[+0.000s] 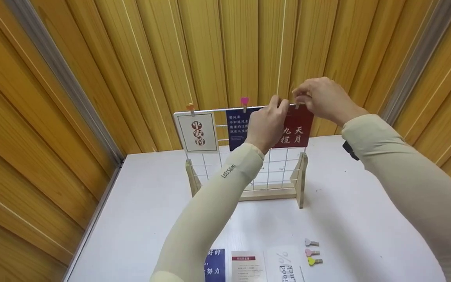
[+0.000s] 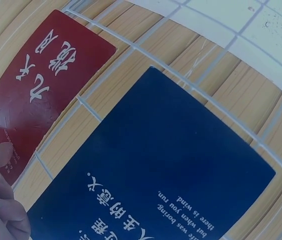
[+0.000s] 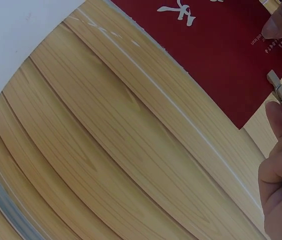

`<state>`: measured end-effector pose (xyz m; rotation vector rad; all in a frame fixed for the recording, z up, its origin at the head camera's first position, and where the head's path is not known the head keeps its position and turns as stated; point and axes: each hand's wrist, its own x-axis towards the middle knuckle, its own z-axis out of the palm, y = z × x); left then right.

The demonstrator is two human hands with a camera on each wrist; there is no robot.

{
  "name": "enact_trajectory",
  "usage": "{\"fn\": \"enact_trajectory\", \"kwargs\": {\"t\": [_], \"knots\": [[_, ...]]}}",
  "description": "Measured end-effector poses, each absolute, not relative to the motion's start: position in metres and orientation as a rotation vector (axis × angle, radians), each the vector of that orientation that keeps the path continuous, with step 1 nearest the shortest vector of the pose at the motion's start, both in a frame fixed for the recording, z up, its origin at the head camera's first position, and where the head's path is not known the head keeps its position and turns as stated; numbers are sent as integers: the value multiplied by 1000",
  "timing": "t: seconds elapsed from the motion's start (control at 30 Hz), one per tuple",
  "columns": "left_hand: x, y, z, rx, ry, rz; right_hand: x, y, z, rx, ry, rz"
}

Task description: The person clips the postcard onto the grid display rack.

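A red card with white characters hangs against the top wire of a small grid rack with wooden feet. My left hand pinches the card's upper edge, thumb on its printed face. At the card's upper right corner, my right hand pinches a small wooden clothespin, whose jaws overlap the card's edge in the right wrist view. Left of the red card, a dark blue card hangs under a pink heart clothespin. Farther left, an orange clothespin holds a white card.
On the white table, in front of the rack, lie grey, pink and yellow clothespins. Beside them are a blue card, a cream card and a white card. A wood-plank wall stands behind.
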<state>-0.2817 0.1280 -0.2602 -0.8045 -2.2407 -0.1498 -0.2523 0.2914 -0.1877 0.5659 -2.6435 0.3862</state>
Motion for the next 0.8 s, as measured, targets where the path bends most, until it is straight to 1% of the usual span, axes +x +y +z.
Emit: {"fn": "enact_trajectory", "kwargs": {"t": [0.4, 0.8], "knots": [[-286, 118, -263, -766, -2225, -161, -262, 284, -205, 579, -2678, 398], [-289, 113, -261, -772, -2236, -157, -259, 290, -213, 523, -2715, 467]]}}
